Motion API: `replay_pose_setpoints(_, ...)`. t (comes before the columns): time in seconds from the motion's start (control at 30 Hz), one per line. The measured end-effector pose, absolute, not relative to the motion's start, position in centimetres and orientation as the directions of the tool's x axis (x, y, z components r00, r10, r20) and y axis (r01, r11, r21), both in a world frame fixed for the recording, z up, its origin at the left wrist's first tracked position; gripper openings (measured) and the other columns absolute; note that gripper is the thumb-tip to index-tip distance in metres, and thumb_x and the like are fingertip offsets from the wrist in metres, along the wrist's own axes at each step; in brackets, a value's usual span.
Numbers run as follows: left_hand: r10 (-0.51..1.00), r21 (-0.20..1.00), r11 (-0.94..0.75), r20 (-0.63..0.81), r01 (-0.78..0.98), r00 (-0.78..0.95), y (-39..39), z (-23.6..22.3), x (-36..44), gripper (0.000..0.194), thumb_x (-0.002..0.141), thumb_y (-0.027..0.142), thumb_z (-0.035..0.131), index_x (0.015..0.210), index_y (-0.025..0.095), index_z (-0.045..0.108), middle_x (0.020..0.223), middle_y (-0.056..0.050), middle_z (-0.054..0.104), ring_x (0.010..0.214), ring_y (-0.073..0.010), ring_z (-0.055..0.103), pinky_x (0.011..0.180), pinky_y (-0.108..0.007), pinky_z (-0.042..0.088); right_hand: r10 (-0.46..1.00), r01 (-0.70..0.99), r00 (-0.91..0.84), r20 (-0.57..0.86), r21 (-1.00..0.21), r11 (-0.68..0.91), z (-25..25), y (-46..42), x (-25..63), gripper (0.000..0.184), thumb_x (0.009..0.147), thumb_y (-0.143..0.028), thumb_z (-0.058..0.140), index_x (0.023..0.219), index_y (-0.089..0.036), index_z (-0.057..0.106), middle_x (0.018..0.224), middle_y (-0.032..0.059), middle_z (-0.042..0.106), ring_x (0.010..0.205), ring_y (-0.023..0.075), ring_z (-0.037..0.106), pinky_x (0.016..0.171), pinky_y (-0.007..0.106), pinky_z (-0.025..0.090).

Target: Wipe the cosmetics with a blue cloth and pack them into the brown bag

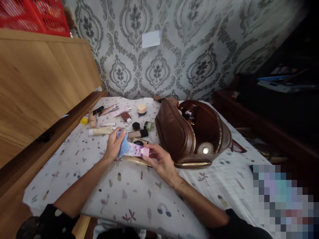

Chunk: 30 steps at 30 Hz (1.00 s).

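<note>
My right hand is closed on the capped end of a pink and white tube, held level just above the bed. Gripping a small blue cloth, my left hand presses it against the tube's other end. Under the tube lie a small flat compact and a gold-edged item. An open brown leather bag stands directly right of my hands, its zip undone and a few small items visible inside.
Several cosmetics lie on the patterned sheet behind my hands: tubes, a round jar, small pots. A wooden headboard runs along the left. A dark bedside unit stands at the right.
</note>
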<state>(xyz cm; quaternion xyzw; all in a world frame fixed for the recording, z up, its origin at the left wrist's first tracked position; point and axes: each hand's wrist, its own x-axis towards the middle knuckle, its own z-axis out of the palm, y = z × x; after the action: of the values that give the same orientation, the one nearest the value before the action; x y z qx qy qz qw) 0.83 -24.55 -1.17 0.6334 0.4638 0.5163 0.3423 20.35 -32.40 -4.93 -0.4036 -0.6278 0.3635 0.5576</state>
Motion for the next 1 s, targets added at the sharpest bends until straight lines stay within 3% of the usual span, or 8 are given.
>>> replay_pose_setpoints(0.17, 0.99, 0.975, -0.128, 0.113, -0.18, -0.087, -23.5, -2.5, 1.4, 0.046, 0.071, 0.064, 0.077, 0.078, 0.02, 0.062, 0.066, 0.004, 0.053, 0.057, -0.0083, 0.046, 0.052, -0.018, 0.041, 0.89, 0.172, 0.033, 0.454, -0.88, 0.443, -4.7, -32.5, 20.8, 0.031, 0.09, -0.043, 0.067, 0.113, -0.023, 0.067, 0.102, 0.0066, 0.066, 0.087, 0.0174, 0.065, 0.076, 0.03, 0.059)
replay_pose_setpoints(0.3, 0.998, 0.936, 0.038, -0.021, -0.35, 0.051, -24.2, -2.1, 2.1, 0.052, 0.061, 0.057, 0.087, 0.094, 0.019, 0.069, 0.075, 0.003, 0.063, 0.065, -0.0087, 0.057, 0.061, -0.019, 0.05, 0.874, 0.2, 0.123, 0.471, -0.874, 0.443, -4.9, -32.3, 21.1, 0.03, 0.09, -0.043, 0.068, 0.112, -0.023, 0.066, 0.098, 0.0054, 0.064, 0.087, 0.0177, 0.065, 0.078, 0.031, 0.058)
replay_pose_setpoints(0.4, 0.976, 0.936, 0.131, -0.065, -0.327, 0.206, -25.1, -1.7, 2.4, 0.064, 0.057, 0.045, 0.092, 0.11, 0.021, 0.067, 0.078, 0.004, 0.065, 0.064, -0.0098, 0.061, 0.063, -0.021, 0.053, 0.87, 0.211, 0.132, 0.476, -0.871, 0.444, -5.0, -32.2, 21.2, 0.03, 0.091, -0.042, 0.067, 0.114, -0.023, 0.064, 0.098, 0.0055, 0.064, 0.088, 0.018, 0.065, 0.08, 0.033, 0.058)
replay_pose_setpoints(0.47, 0.969, 0.946, 0.137, -0.066, -0.293, 0.237, -25.2, -1.9, 2.4, 0.065, 0.056, 0.04, 0.093, 0.111, 0.021, 0.065, 0.076, 0.005, 0.064, 0.062, -0.0095, 0.061, 0.062, -0.021, 0.053, 0.866, 0.24, 0.122, 0.484, -0.861, 0.448, -5.1, -32.3, 21.2, 0.029, 0.091, -0.042, 0.066, 0.114, -0.023, 0.064, 0.098, 0.0054, 0.064, 0.087, 0.0178, 0.065, 0.08, 0.033, 0.058)
replay_pose_setpoints(0.8, 0.991, 0.995, -0.058, 0.067, -0.08, 0.112, -24.7, -2.9, 1.7, 0.037, 0.072, 0.046, 0.081, 0.095, 0.019, 0.07, 0.075, 0.003, 0.064, 0.065, -0.0095, 0.059, 0.061, -0.018, 0.049, 0.831, 0.352, 0.049, 0.555, -0.788, 0.505, -4.5, -32.8, 20.9, 0.027, 0.093, -0.039, 0.064, 0.112, -0.021, 0.065, 0.093, 0.0054, 0.065, 0.077, 0.0155, 0.062, 0.067, 0.027, 0.058)
replay_pose_setpoints(1.0, 0.994, 0.991, 0.041, -0.028, -0.129, 0.106, -24.7, -2.6, 1.8, 0.048, 0.064, 0.055, 0.085, 0.09, 0.017, 0.071, 0.072, 0.003, 0.065, 0.062, -0.0093, 0.059, 0.057, -0.018, 0.048, 0.791, 0.353, 0.043, 0.611, -0.75, 0.56, -3.3, -33.2, 20.9, 0.025, 0.094, -0.035, 0.063, 0.115, -0.02, 0.065, 0.092, 0.0048, 0.065, 0.075, 0.0139, 0.061, 0.067, 0.026, 0.056)
